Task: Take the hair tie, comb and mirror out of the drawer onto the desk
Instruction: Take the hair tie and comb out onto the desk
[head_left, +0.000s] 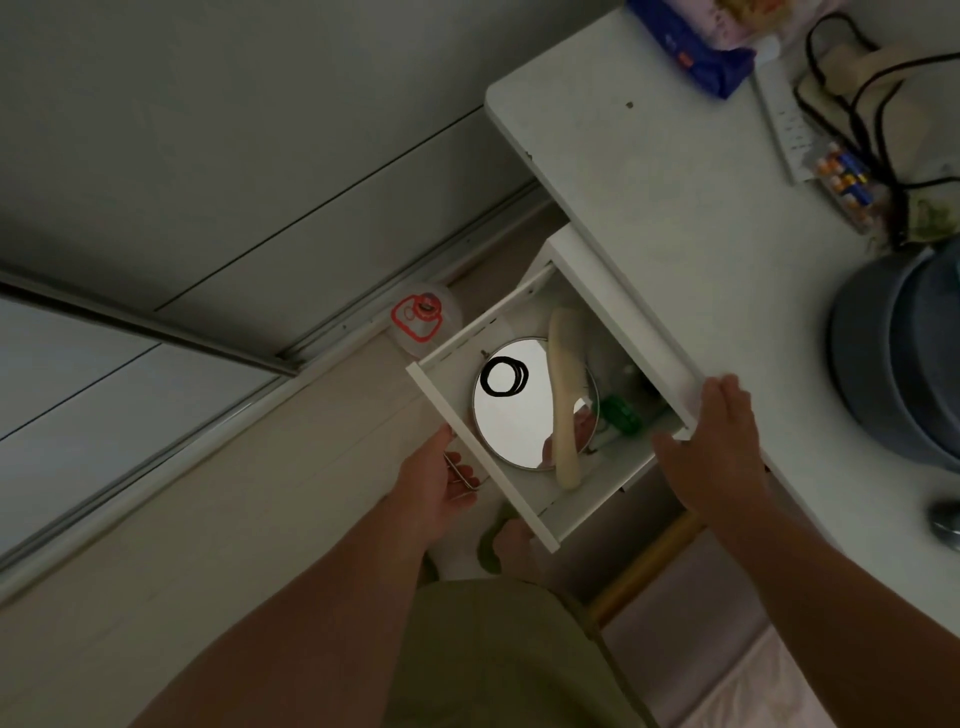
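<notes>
The white drawer (483, 462) is pulled out from under the white desk (675, 218). Inside lies a round mirror (514, 415) face up. A black hair tie (504, 376) rests on the mirror's upper left. A cream comb (563, 395) lies lengthwise across the mirror's right side. My left hand (441, 483) grips the metal handle on the drawer front. My right hand (711, 447) hovers with fingers apart at the desk edge, over the drawer's right corner, holding nothing.
A green object (621, 413) sits in the drawer right of the mirror. On the desk are a blue packet (696, 47), a box of batteries (847, 182), black cords (857, 114) and a grey-blue pot (904, 358). A clear container with red markings (423, 319) lies on the floor.
</notes>
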